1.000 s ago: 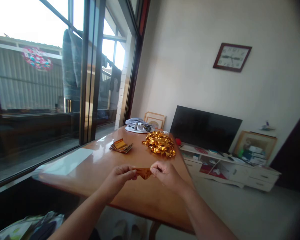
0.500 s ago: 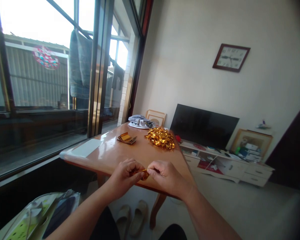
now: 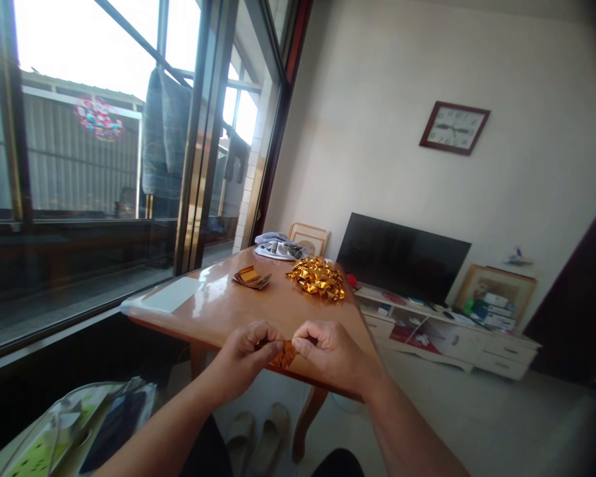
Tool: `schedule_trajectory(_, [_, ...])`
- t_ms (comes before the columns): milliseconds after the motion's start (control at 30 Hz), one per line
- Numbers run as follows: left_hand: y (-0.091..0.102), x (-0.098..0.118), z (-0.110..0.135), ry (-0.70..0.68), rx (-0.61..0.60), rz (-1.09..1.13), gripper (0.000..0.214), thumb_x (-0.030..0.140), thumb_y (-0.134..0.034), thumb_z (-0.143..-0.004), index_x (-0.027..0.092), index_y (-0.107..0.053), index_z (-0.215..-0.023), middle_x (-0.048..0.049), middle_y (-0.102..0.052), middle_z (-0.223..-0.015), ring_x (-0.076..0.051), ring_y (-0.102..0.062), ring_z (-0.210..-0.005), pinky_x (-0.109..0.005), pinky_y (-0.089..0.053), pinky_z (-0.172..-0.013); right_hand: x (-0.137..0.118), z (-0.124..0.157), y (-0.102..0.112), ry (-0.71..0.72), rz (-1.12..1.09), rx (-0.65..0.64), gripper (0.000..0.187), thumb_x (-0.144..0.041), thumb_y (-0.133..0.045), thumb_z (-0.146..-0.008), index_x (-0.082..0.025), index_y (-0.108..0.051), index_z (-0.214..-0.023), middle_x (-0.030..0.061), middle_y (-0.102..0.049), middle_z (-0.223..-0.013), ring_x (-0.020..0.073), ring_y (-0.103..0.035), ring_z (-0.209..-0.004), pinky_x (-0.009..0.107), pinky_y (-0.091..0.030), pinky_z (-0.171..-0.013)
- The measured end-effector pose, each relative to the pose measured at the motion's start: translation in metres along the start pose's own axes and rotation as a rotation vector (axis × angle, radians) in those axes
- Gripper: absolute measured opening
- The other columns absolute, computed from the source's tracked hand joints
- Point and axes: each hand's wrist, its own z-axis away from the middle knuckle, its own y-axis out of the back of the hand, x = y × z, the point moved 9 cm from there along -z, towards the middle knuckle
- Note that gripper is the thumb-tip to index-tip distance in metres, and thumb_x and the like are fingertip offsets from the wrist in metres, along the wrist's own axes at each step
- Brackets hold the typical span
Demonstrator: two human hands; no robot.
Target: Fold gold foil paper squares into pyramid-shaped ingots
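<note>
Between my hands, at the table's near edge, is a small sheet of gold foil paper (image 3: pixel 284 356). My left hand (image 3: pixel 251 351) pinches its left side between thumb and curled fingers. On the other side, my right hand (image 3: pixel 322 348) grips the foil's upper right corner with thumb and forefinger. Part of the foil is hidden behind my fingers. Farther up the table lies a heap of folded gold foil pieces (image 3: pixel 318 278). Left of that heap sits a small stack of flat gold foil sheets (image 3: pixel 251 277), its edges curling up.
The wooden table (image 3: pixel 218 311) carries a white sheet (image 3: pixel 171 294) at left and folded cloth (image 3: pixel 279 246) at the far end. A television (image 3: pixel 402 255) stands on a white cabinet (image 3: pixel 499 348). Slippers (image 3: pixel 271 434) lie on the floor below; bags (image 3: pixel 114 424) are at lower left.
The foil between my hands now shows a broader face hanging below my fingertips. My hands stay close together in nearly the same place; the camera view has shifted slightly.
</note>
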Motion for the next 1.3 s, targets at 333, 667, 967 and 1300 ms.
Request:
schedule_trajectory(333, [-0.004,0.000,0.000,0.006,0.047,-0.042,0.027,0.041,-0.065,-0.090,0.016,-0.067,-0.080,-0.0035,-0.065,-0.073,-0.015,-0.058,-0.071,-0.024,-0.044,-0.064,0.002,-0.002,-0.002,-0.031,-0.017,0.020,0.018,-0.025,-0.058,-0.091,-0.019,-0.070,-0.080,-0.0002,-0.069,-0.075,0.0147,-0.061,-0.071,0.024,-0.043,-0.063])
schedule_trajectory(667, [-0.008,-0.004,0.002,-0.006,0.048,-0.051,0.029,0.043,-0.062,-0.092,0.017,-0.065,-0.080,-0.0021,-0.060,-0.072,-0.014,-0.053,-0.069,-0.023,-0.042,-0.062,0.017,0.002,-0.008,-0.139,-0.129,0.031,0.016,-0.031,-0.062,-0.090,-0.019,-0.071,-0.084,-0.0014,-0.067,-0.075,0.0138,-0.058,-0.070,0.023,-0.042,-0.061])
schedule_trajectory(967, [-0.014,-0.009,0.005,0.019,-0.020,0.033,0.031,0.045,-0.059,-0.094,0.016,-0.063,-0.082,-0.0018,-0.060,-0.073,-0.014,-0.053,-0.068,-0.023,-0.042,-0.063,0.040,0.011,-0.012,-0.245,-0.356,-0.006,0.028,-0.045,-0.062,-0.094,-0.018,-0.068,-0.090,0.0015,-0.069,-0.078,0.0146,-0.063,-0.069,0.025,-0.048,-0.065])
schedule_trajectory(1300, [-0.017,-0.013,0.006,0.029,-0.018,0.028,0.031,0.045,-0.059,-0.094,0.017,-0.063,-0.083,-0.0029,-0.063,-0.074,-0.015,-0.056,-0.069,-0.024,-0.044,-0.064,0.046,0.013,-0.011,-0.244,-0.536,-0.006,0.046,-0.056,-0.049,-0.098,-0.015,-0.070,-0.094,0.0056,-0.071,-0.079,0.0162,-0.066,-0.071,0.028,-0.052,-0.070])
